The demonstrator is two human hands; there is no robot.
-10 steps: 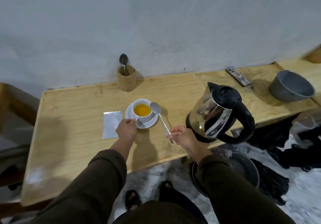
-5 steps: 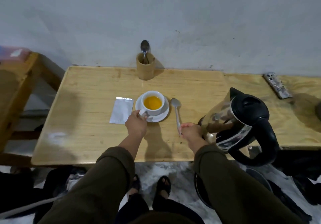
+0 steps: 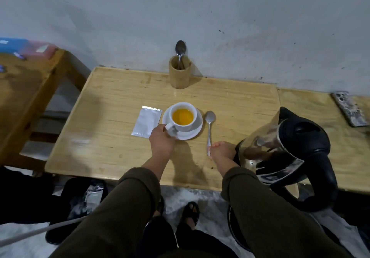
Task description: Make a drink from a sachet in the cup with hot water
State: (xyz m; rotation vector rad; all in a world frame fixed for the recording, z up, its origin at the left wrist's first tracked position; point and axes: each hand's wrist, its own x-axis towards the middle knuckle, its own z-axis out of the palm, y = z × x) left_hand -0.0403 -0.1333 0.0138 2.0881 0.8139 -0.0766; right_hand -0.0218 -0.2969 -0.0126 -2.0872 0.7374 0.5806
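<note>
**Drink mixed, spoon laid down: little left to do**

Toward the left of the pale wooden table, a flat silver foil sachet lies just beside the white saucer, its lower corner close to the left hand. That hand is closed on the handle of the white ceramic cup, which stands upright on the saucer near the table's middle and holds an orange-yellow liquid. So powder and water both appear to be in, and judging by the even colour the stirring looks done.

Just right of the saucer, a metal teaspoon lies flat on the wood, bowl toward the wall. The right hand rests at its handle end; whether the fingers pinch it or have let go, I cannot tell. Further right, by the front edge, stands the steel-and-black electric kettle, upright. At the back edge, a wooden holder keeps another spoon.

What seems left: releasing the spoon, perhaps clearing the sachet.
</note>
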